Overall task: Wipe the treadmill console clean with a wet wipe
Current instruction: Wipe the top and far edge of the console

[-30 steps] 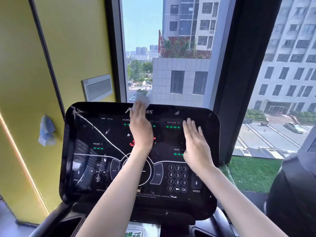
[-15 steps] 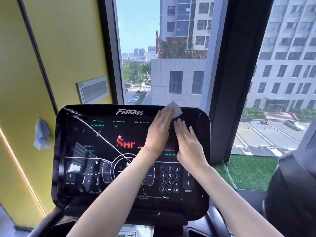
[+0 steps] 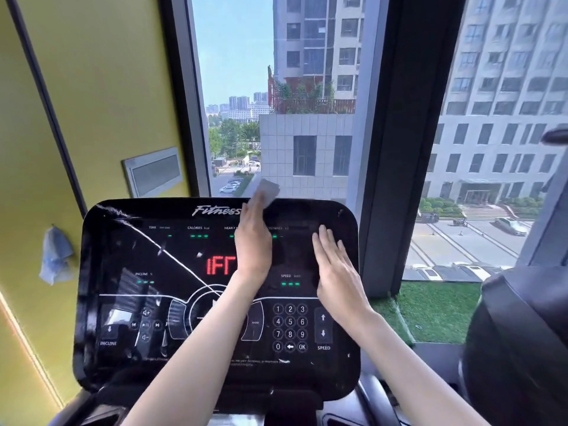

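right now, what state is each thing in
console, powered on, white line across its left side
display, lit red
left hand, flat, fingers straight, pressing wipe on console
wipe, under left hand, end poking past console's top edge
right hand, flat on console, holds nothing
blue cloth, hanging on yellow wall

— How was the light?
— Bright daylight poured through the window (image 3: pixel 233 87); the glossy console (image 3: pixel 123 302) threw back pale reflections.
— Sharpness?
— Mostly crisp, though the wet wipe (image 3: pixel 266 190) was smeared with motion blur, and the wide lens bowed the frame edges.
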